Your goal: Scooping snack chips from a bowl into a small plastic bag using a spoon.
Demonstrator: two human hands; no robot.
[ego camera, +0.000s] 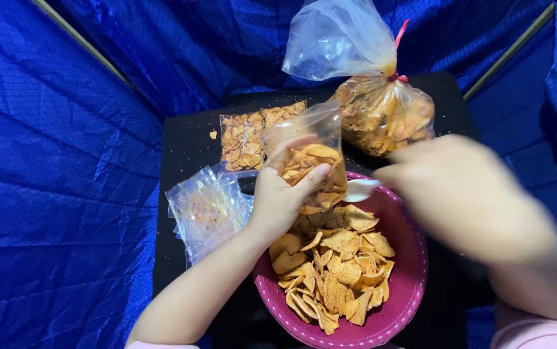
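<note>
Lying far left on the black worktop (181, 139) — stack of empty clear plastic bags (208, 212), flat, just beside the left forearm. Behind them, near the back edge: two small filled chip packets (252, 134) side by side, one loose chip crumb (213, 135) just left of them. Gripping a small clear bag (309, 152) half full of orange chips — left hand (281, 197), thumb on the front face, fingers wrapped behind, bag held upright with mouth open, directly above the far rim of the pink bowl (414, 271). Heaped in the bowl: loose orange chips (333, 265), mostly toward the left and middle. Tucked between bag and right hand — white spoon-like scoop (360, 189), over the bowl's rim. Blurred by motion, right hand (462, 187) near the scoop's handle end; fingers look curled, cannot tell whether actually clamped on it. Back right: large clear bag of chips (381, 110), tied with a red band (399, 76), standing on the worktop. Blue quilted fabric (52, 194) all around.
</note>
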